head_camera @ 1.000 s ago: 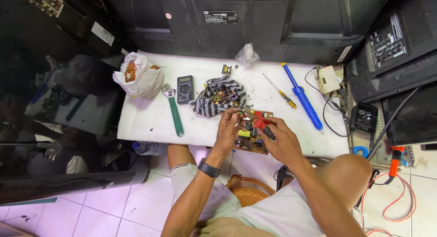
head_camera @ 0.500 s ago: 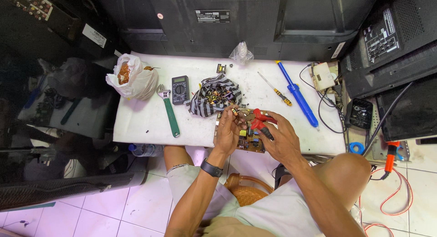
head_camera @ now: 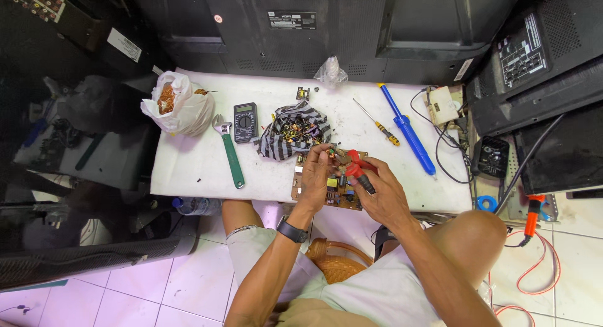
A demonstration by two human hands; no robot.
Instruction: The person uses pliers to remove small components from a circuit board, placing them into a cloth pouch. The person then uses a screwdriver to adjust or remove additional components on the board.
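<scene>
Two bags (head_camera: 178, 107) (head_camera: 292, 131), parts inside, circuit board (head_camera: 326, 190) held

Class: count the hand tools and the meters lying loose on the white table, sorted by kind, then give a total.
Wrench: 1
Screwdriver: 1
Blue solder sucker: 1
Meter: 1
Total: 4
</scene>
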